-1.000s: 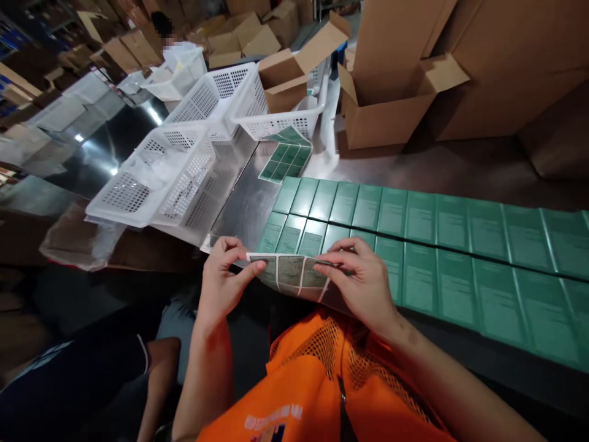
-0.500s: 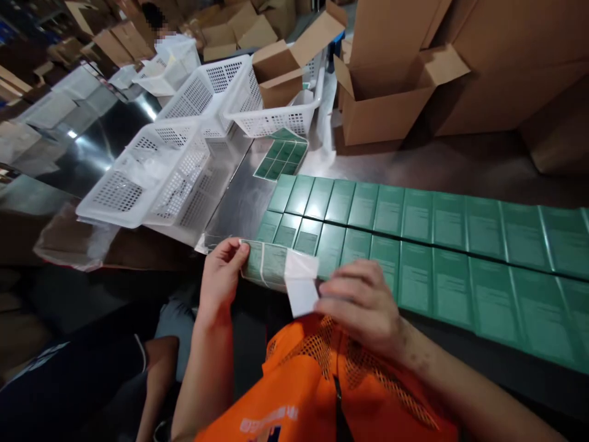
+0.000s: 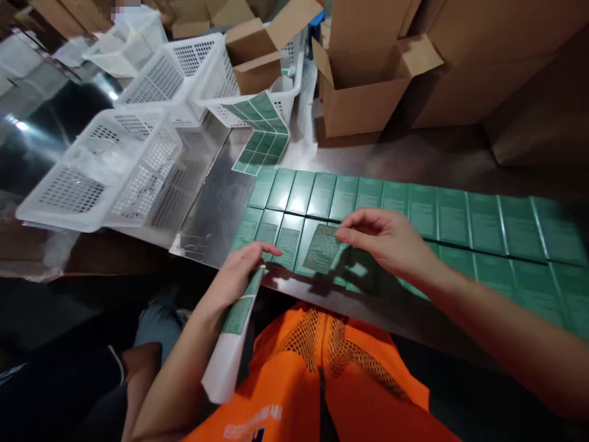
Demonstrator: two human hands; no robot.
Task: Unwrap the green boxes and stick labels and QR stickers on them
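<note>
My right hand pinches the upper right corner of a green sticker, which lies slightly tilted over one green box in the nearer of two rows. Several small green boxes stand side by side in these rows. At the near table edge my left hand grips a strip of sticker sheet with green labels and bare white backing hanging down. Its index finger stretches toward the boxes. Beyond the rows' left end lies a bent sheet of green stickers, its upper part leaning on a white basket.
White perforated baskets stand at the left, one with clear plastic inside. An open cardboard box is behind the rows, with larger cartons to its right. Another person's leg is close at lower left.
My right hand has moved from the sheet's white end to the near row, now with a single sticker. My left hand has lowered the sheet, which now hangs down. The view has shifted.
</note>
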